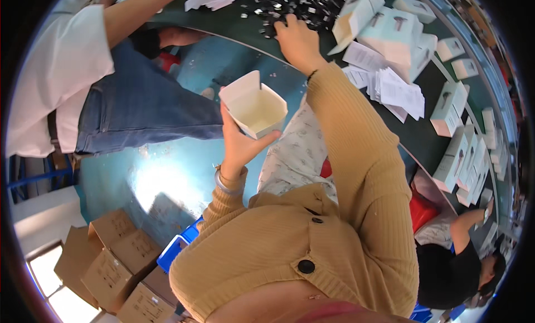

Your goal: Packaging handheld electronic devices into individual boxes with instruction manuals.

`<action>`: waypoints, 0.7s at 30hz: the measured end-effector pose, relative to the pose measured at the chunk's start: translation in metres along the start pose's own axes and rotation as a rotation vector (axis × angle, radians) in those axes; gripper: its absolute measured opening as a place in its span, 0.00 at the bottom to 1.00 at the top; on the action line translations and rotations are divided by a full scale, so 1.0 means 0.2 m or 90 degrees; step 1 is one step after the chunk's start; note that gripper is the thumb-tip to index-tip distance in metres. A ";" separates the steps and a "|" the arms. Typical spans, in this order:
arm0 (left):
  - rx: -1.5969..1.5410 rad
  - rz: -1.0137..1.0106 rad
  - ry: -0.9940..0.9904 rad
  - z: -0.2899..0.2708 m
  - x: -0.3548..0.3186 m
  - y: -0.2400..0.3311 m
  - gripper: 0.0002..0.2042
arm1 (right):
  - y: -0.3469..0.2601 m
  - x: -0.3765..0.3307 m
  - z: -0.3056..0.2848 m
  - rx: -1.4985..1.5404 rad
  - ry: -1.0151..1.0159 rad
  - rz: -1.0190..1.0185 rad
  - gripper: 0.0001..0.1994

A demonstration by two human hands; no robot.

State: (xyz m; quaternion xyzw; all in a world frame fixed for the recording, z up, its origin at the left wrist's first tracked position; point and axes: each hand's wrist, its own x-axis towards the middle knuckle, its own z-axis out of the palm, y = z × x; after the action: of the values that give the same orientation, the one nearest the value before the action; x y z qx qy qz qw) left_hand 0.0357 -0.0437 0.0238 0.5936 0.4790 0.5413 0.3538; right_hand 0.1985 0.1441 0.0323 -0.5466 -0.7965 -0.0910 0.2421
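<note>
My left hand (241, 142) is closed around a small white carton (273, 103), its thumb along the near side. The carton's top stands open with one flap raised, and its pale inside shows nothing in it. My right hand (299, 42) reaches to the table's edge, where its fingertips touch the near side of a heap of small black pieces (290, 5). Its thumb and fingers are apart, and no piece shows between them. Right of that hand lie printed paper sheets (395, 89) in a loose stack.
White boxes (390, 30) are piled on the dark table (415, 131), with more closed boxes (448, 108) along its right side. A person in jeans (150, 97) is at the left; another in black (448, 273) sits lower right. Brown cartons (120, 256) stand on the floor.
</note>
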 end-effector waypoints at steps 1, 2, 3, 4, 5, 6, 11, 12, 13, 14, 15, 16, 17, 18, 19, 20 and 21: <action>-0.009 -0.003 -0.011 0.01 -0.01 -0.01 0.48 | -0.01 0.01 0.00 -0.014 0.014 0.003 0.12; -0.018 -0.007 -0.020 0.00 -0.02 -0.01 0.48 | -0.01 0.00 0.00 -0.008 0.037 0.001 0.11; -0.023 -0.016 -0.027 0.00 -0.02 -0.01 0.48 | -0.01 0.00 0.01 0.003 0.056 -0.002 0.11; 0.006 0.027 -0.014 0.01 -0.01 -0.01 0.44 | 0.00 -0.01 0.01 0.029 0.091 0.001 0.08; -0.002 0.021 -0.025 0.02 -0.01 -0.03 0.44 | 0.01 -0.01 0.00 0.043 0.100 0.007 0.07; 0.006 0.024 -0.028 0.02 -0.02 -0.04 0.42 | 0.02 -0.01 -0.01 0.055 0.114 0.011 0.07; 0.008 0.031 -0.075 0.07 0.00 -0.06 0.36 | 0.08 -0.01 -0.01 0.053 0.118 -0.022 0.04; 0.015 0.045 -0.080 0.08 0.01 -0.07 0.34 | 0.09 -0.01 -0.01 0.066 0.126 -0.037 0.04; 0.023 0.060 -0.085 0.09 0.01 -0.07 0.33 | 0.09 0.00 -0.01 0.072 0.127 -0.047 0.04; 0.022 0.063 -0.092 0.09 0.01 -0.08 0.33 | 0.10 0.00 -0.01 0.076 0.119 -0.052 0.04; 0.059 0.050 -0.098 0.08 0.00 -0.09 0.33 | 0.10 0.02 -0.02 0.081 0.111 -0.062 0.04; 0.097 0.036 -0.104 0.08 0.00 -0.10 0.32 | 0.10 0.02 -0.03 0.095 0.102 -0.059 0.10; 0.099 0.039 -0.106 0.08 -0.01 -0.10 0.32 | 0.10 0.01 -0.05 0.095 0.105 -0.057 0.10; 0.074 0.033 -0.103 0.08 -0.02 -0.10 0.32 | 0.09 0.01 -0.07 0.120 0.128 -0.035 0.10; 0.050 0.027 -0.100 0.08 -0.03 -0.10 0.33 | 0.09 0.01 -0.08 0.147 0.150 -0.014 0.10; 0.055 0.030 -0.096 0.09 -0.03 -0.11 0.33 | 0.09 0.01 -0.08 0.169 0.173 0.014 0.11; 0.029 0.021 -0.098 0.09 -0.04 -0.13 0.33 | 0.08 0.03 -0.08 0.196 0.196 0.038 0.11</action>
State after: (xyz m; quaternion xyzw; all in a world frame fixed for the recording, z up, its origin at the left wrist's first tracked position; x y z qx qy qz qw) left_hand 0.0485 -0.0411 -0.0057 0.6491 0.4525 0.4890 0.3671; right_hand 0.2164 0.1491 0.0468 -0.5060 -0.7381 -0.0433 0.4442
